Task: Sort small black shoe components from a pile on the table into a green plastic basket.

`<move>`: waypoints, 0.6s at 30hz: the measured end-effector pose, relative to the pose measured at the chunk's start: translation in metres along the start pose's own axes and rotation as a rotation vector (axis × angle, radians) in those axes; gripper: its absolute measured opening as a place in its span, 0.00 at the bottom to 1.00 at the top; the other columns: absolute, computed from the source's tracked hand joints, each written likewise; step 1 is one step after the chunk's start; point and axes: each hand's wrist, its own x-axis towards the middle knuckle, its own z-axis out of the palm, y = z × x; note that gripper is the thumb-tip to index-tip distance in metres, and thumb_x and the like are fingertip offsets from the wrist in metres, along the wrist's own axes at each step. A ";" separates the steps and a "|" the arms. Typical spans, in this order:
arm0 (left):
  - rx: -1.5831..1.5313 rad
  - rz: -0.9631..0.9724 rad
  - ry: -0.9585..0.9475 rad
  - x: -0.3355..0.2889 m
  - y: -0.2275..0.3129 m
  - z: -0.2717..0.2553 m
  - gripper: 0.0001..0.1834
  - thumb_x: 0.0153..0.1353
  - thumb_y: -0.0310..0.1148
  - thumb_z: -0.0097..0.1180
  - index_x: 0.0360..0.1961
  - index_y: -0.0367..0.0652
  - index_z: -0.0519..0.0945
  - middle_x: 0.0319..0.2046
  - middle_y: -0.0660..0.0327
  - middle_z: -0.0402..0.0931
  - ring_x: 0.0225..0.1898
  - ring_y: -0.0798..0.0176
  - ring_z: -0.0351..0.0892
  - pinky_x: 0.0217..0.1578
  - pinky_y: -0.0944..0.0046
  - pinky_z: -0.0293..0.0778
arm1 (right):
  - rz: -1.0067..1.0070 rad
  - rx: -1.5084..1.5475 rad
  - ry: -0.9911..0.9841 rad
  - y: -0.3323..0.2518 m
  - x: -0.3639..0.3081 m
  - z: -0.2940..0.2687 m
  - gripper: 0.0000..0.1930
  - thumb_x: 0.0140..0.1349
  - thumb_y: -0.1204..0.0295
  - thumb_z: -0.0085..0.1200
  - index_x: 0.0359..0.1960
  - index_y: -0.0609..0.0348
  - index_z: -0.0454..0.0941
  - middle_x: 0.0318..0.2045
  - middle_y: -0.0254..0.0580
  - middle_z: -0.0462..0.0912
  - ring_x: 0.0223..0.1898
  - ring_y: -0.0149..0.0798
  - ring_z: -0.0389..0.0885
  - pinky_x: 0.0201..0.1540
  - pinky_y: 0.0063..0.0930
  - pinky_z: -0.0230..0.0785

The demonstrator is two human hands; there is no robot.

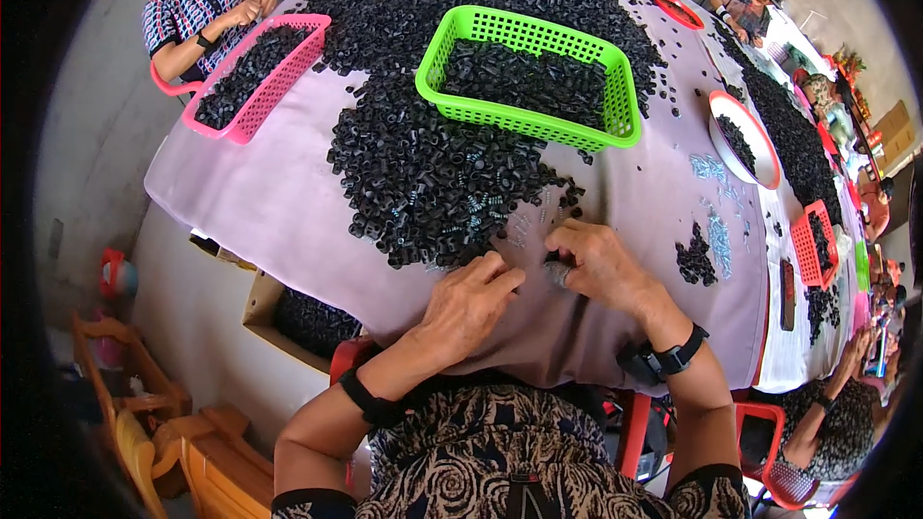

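My left hand (pixel 469 306) is closed at the near edge of the pile, its fingertips pinched together; what they hold, if anything, is too small and hidden to name. A short way to the right, my right hand (pixel 606 267) pinches a small black plastic part (pixel 552 257). Something grey wraps a finger of that hand. Just beyond both hands spreads a heap of small black plastic parts (pixel 413 163), with small metal springs (pixel 473 210) scattered on its near side. A green basket (pixel 527 118) holding more black pieces stands behind the heap.
A pink basket (pixel 248 120) of black parts stands at the left, beside a seated person (pixel 207 5). To the right are a white bowl with an orange rim (pixel 769 161), springs (pixel 719 242), a small black pile (pixel 695 258) and a red basket (pixel 806 242). Wooden furniture (pixel 216 466) stands lower left.
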 end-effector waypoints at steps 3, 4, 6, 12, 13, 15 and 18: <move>-0.084 -0.076 0.055 0.001 0.003 0.000 0.15 0.50 0.19 0.60 0.41 0.38 0.77 0.33 0.56 0.71 0.29 0.56 0.75 0.28 0.62 0.73 | 0.024 0.041 0.021 0.002 0.004 0.001 0.13 0.37 0.86 0.54 0.29 0.65 0.73 0.23 0.48 0.74 0.26 0.49 0.76 0.29 0.36 0.69; -0.156 -0.105 0.099 0.001 0.003 0.000 0.15 0.51 0.19 0.60 0.41 0.37 0.77 0.33 0.56 0.71 0.29 0.57 0.75 0.27 0.63 0.72 | 0.023 0.042 0.018 0.002 0.005 0.001 0.13 0.37 0.86 0.54 0.29 0.65 0.73 0.23 0.48 0.74 0.26 0.49 0.76 0.29 0.36 0.69; -0.208 -0.116 0.113 0.001 0.001 -0.001 0.14 0.52 0.20 0.60 0.42 0.37 0.76 0.33 0.55 0.71 0.27 0.55 0.75 0.27 0.63 0.73 | -0.007 -0.054 0.030 0.001 0.008 0.003 0.13 0.36 0.85 0.55 0.29 0.65 0.73 0.22 0.49 0.75 0.26 0.49 0.76 0.29 0.36 0.69; -0.347 -0.168 0.141 0.002 0.003 -0.006 0.13 0.54 0.18 0.59 0.42 0.37 0.77 0.33 0.59 0.72 0.31 0.65 0.74 0.30 0.68 0.72 | -0.022 -0.030 0.031 -0.003 0.010 -0.005 0.13 0.39 0.85 0.53 0.31 0.65 0.76 0.24 0.49 0.78 0.28 0.49 0.79 0.31 0.35 0.71; -0.411 -0.195 0.151 0.003 0.004 -0.006 0.13 0.55 0.18 0.58 0.42 0.37 0.77 0.34 0.60 0.72 0.32 0.67 0.74 0.31 0.69 0.72 | -0.024 -0.029 0.029 -0.004 0.010 -0.004 0.13 0.39 0.85 0.53 0.31 0.65 0.76 0.24 0.49 0.78 0.28 0.49 0.79 0.31 0.35 0.71; -0.476 -0.217 0.167 0.004 0.006 -0.008 0.14 0.56 0.19 0.58 0.44 0.37 0.76 0.35 0.61 0.72 0.34 0.69 0.74 0.32 0.70 0.73 | 0.060 0.458 0.081 -0.008 0.009 0.000 0.16 0.41 0.88 0.50 0.34 0.64 0.78 0.26 0.43 0.79 0.29 0.37 0.80 0.34 0.26 0.71; -0.672 -0.258 0.194 0.002 0.000 -0.001 0.16 0.59 0.20 0.56 0.49 0.38 0.72 0.37 0.63 0.71 0.37 0.71 0.74 0.34 0.71 0.74 | -0.026 0.647 0.064 -0.022 0.014 0.000 0.17 0.46 0.90 0.50 0.38 0.61 0.79 0.30 0.38 0.80 0.33 0.29 0.78 0.38 0.23 0.69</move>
